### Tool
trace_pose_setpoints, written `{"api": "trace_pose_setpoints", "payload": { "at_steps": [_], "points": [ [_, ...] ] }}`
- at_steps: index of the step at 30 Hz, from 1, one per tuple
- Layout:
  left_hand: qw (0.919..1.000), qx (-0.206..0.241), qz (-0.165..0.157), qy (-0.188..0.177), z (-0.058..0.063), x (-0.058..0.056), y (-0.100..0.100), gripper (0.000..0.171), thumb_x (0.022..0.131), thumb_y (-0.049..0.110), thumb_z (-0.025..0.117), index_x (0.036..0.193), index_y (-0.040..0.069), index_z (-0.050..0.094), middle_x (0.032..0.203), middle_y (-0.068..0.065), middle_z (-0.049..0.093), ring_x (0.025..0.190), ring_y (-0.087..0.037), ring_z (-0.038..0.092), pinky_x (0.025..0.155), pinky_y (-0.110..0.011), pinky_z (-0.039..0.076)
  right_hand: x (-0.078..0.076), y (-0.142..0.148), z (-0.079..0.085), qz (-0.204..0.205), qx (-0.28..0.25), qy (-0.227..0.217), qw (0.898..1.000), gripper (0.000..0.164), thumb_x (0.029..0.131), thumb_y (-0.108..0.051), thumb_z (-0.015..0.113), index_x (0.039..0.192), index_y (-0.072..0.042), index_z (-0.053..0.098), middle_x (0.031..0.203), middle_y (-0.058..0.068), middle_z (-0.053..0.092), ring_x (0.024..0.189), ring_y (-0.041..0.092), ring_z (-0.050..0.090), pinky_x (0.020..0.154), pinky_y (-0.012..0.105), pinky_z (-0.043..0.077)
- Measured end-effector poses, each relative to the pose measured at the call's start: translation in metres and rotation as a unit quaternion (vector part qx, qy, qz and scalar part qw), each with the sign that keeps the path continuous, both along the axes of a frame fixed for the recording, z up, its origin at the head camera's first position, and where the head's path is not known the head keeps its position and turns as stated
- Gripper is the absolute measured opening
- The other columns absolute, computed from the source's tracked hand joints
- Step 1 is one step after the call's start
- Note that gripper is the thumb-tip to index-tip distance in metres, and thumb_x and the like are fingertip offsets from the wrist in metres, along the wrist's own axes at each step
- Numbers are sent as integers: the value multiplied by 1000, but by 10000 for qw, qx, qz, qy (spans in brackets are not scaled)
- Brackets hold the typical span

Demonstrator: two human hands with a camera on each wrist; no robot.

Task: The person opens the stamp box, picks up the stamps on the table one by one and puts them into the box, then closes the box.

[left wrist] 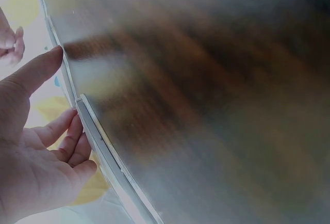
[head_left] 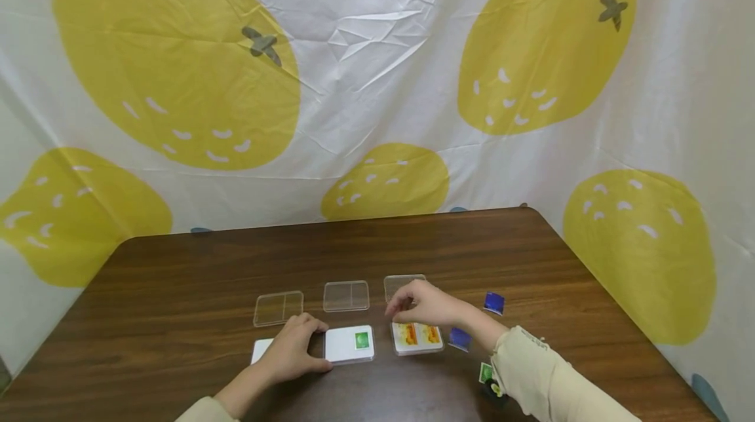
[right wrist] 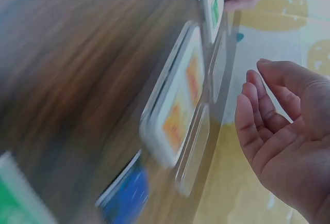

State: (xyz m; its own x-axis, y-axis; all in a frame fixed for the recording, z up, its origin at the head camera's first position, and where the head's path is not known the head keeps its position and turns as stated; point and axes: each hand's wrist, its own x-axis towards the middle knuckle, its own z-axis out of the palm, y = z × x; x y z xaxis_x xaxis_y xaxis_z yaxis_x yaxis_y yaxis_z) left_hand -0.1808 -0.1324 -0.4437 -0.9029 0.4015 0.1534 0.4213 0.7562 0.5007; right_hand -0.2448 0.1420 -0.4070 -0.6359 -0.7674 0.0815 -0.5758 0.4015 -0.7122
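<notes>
Beside the middle clear case [head_left: 339,345], which holds a white insert and a green stamp-like picture [head_left: 362,340], lies my left hand [head_left: 291,345]. Its thumb and index finger touch the case's left side, while its other fingers reach over a left case [head_left: 260,347] that they partly cover. Above the right case [head_left: 419,348], which shows two orange stamp-like pictures [head_left: 407,333], hovers my right hand [head_left: 427,304]. In the right wrist view its fingers [right wrist: 268,115] are loosely bent, with nothing between them and the thumb.
Three clear lids [head_left: 274,309] lie in a row behind the cases. Two blue stamp-like pieces [head_left: 494,303] are to the right on the brown table [head_left: 206,278]. A green stamp-like piece [head_left: 485,372] and a dark round object [head_left: 494,390] sit near my right sleeve.
</notes>
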Motion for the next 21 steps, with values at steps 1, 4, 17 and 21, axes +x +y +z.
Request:
{"api": "trace_pose_setpoints", "payload": {
  "at_steps": [1, 4, 17, 21],
  "points": [
    [10000, -5, -6, 9, 0, 0, 0, 53, 59, 27, 82, 100, 1, 61, 94, -5, 55, 91, -21, 48, 77, -40, 42, 1, 5, -1, -43, 9, -29, 10000, 10, 84, -8, 62, 89, -1, 69, 80, 0, 66, 72, 3, 57, 69, 22, 48],
    [10000, -12, -3, 16, 0, 0, 0, 53, 58, 27, 82, 99, 2, 61, 94, -5, 55, 91, -22, 48, 78, -41, 42, 5, 21, -2, -173, 24, -95, 9998, 11, 84, -12, 63, 88, -3, 69, 79, 0, 67, 71, 3, 57, 67, 22, 48],
    [9999, -4, 32, -97, 0, 0, 0, 54, 59, 28, 82, 100, 1, 61, 97, -6, 55, 93, -22, 48, 80, -42, 42, 40, 89, 2, -538, -3, -439, 9976, 13, 83, -13, 63, 88, -1, 66, 80, 1, 65, 71, 6, 57, 63, 23, 49],
    [9999, 0, 28, -111, 0, 1, 0, 54, 60, 29, 82, 101, 1, 61, 97, -6, 55, 93, -22, 47, 80, -42, 42, 51, 105, -4, -734, 82, -359, 9966, 10, 81, -12, 66, 85, -3, 66, 76, -3, 63, 67, 3, 56, 60, 22, 48]
  ]
}}
